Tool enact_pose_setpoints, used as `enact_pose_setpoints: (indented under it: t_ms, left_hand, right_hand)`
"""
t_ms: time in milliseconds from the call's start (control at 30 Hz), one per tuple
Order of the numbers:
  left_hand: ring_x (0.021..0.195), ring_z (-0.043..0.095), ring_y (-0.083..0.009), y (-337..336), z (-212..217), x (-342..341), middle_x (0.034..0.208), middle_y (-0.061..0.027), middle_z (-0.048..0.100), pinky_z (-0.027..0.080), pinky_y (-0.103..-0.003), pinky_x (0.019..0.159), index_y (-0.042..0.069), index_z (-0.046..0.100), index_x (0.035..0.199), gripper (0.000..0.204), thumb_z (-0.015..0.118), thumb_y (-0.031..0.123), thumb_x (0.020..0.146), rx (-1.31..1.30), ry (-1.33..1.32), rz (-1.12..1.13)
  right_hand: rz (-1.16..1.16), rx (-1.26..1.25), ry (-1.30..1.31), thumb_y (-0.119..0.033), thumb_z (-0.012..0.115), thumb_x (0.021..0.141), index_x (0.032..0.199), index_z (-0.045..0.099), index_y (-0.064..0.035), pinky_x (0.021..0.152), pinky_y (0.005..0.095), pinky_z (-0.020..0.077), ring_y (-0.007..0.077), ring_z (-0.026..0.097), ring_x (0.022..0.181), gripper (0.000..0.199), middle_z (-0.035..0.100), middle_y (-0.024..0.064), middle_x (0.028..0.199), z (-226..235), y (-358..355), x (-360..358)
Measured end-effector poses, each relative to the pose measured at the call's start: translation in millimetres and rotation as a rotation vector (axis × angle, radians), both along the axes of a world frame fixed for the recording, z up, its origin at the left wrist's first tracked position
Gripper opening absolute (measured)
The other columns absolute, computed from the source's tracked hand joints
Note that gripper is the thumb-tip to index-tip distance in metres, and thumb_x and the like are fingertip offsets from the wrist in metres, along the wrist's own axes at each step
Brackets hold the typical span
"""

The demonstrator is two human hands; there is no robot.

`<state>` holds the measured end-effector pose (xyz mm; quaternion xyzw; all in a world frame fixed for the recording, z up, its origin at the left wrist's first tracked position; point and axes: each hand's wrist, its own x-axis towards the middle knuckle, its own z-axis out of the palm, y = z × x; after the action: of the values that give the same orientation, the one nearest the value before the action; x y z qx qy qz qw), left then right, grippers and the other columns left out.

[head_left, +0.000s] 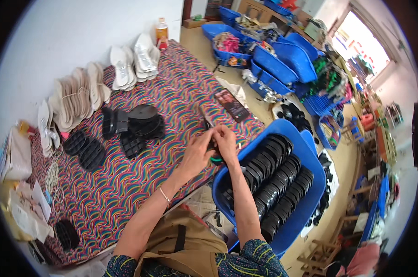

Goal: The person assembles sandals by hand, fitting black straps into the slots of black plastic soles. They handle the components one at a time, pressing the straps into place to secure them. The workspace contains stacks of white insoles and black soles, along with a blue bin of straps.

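Right now I'm bringing both hands together at the table (140, 152) edge: left hand (197, 154) and right hand (226, 144) are closing around a small black sole piece (212, 145). I'm judging trimming underway; next, steady fingers, blue bin (306, 194) just right.

Small shoe workshop: black soles (140, 124) and pale insoles (80, 97) piled on worktable (172, 87), blue crates (287, 60) of parts.
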<state>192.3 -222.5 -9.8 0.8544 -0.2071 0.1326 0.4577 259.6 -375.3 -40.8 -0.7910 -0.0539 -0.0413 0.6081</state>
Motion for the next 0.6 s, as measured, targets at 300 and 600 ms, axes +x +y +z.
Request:
enact_pose_setpoints:
  t_ms: [300, 600]
  left_hand:
    - [0.135, 0.044, -0.0317, 5.9, -14.4, -11.1, 0.137, -0.0129, 0.058, 0.03, -0.049, 0.111, 0.004, 0.058, 0.134, 0.046, 0.062, 0.029, 0.095, 0.435, -0.157, 0.142]
    - [0.13, 0.05, -0.0334, 5.7, -6.4, -11.4, 0.137, -0.0149, 0.057, 0.038, -0.049, 0.107, 0.004, 0.056, 0.134, 0.046, 0.063, 0.029, 0.096, 0.443, -0.082, 0.116]
  right_hand:
    - [-0.418, 0.601, -0.404, -0.013, 0.058, 0.101, 0.096, 0.058, -0.0026, 0.043, 0.022, 0.0359, 0.0069, 0.049, 0.047, 0.012, 0.057, 0.0008, 0.064, 104.2, -57.9, -34.8]
    - [-0.564, 0.869, -0.846, -0.007, 0.055, 0.1, 0.103, 0.055, 0.001, 0.052, 0.0285, 0.0485, 0.0149, 0.059, 0.058, 0.009, 0.064, 0.0092, 0.083, 241.9, -82.5, -98.0]
